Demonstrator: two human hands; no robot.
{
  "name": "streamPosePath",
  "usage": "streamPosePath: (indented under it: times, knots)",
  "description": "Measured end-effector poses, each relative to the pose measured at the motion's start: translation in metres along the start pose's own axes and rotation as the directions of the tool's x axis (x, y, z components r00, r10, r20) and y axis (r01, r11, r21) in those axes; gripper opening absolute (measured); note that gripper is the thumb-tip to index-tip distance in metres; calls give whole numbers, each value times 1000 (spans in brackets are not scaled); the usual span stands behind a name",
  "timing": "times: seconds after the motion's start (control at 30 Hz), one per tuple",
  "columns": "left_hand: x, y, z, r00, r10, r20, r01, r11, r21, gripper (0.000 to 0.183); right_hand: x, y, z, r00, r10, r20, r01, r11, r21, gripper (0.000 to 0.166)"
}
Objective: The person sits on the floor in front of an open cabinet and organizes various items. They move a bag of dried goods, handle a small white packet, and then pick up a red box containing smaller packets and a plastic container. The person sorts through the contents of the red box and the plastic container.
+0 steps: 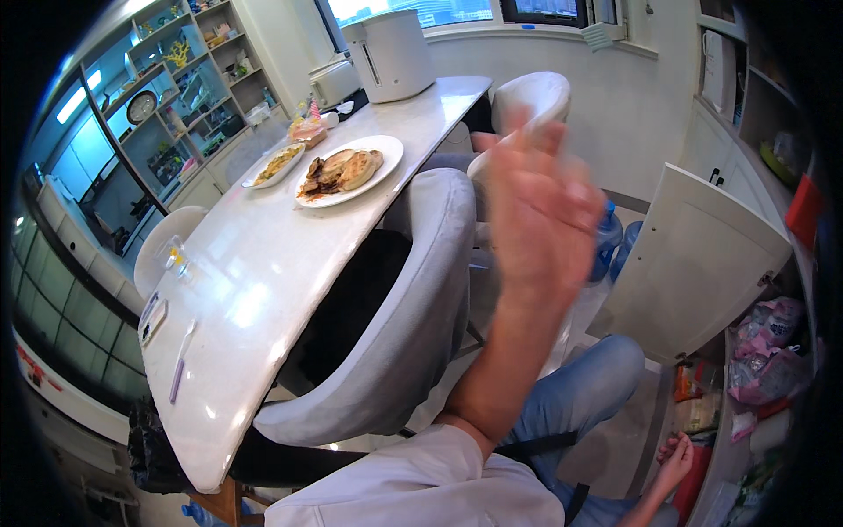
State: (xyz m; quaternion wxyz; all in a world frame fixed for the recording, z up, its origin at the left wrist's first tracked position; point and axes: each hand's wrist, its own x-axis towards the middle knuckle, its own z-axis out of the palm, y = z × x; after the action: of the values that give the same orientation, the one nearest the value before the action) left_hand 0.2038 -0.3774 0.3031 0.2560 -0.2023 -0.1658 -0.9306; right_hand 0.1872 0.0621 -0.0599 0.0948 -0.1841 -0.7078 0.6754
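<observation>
My left hand (540,204) is raised in mid-air, blurred, with its fingers spread and nothing seen in it. Behind it stand a light upholstered chair (537,99) and blue water bottles (607,240). Low at the right, my right hand (675,451) has its fingers curled beside an open cabinet. Near that hand are a red item (695,484) and packaged food (698,413); whether it holds anything small cannot be told. Pink plastic bags (767,369) lie on the shelf above.
The white cabinet door (691,263) stands swung out. A grey chair (421,296) is close to the white table (263,263), which holds a plate of flatbreads (388,155), an oval dish (299,153), a white appliance (392,59) and a purple-handled utensil (176,380).
</observation>
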Motion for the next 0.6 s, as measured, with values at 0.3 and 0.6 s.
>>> streamPosePath:
  times: [0.3, 0.6]
  knots:
    - [-34, -109, -61, 882, -451, -140, 472, 852, 226, 29, -27, 4, -16, 998, 21, 59, -20, 999, -28, 33]
    - [-50, -169, -113, 812, -552, -190, 559, 642, 525, 26, -60, -43, 24, 763, 190, 618, 484, 466, -741, 31]
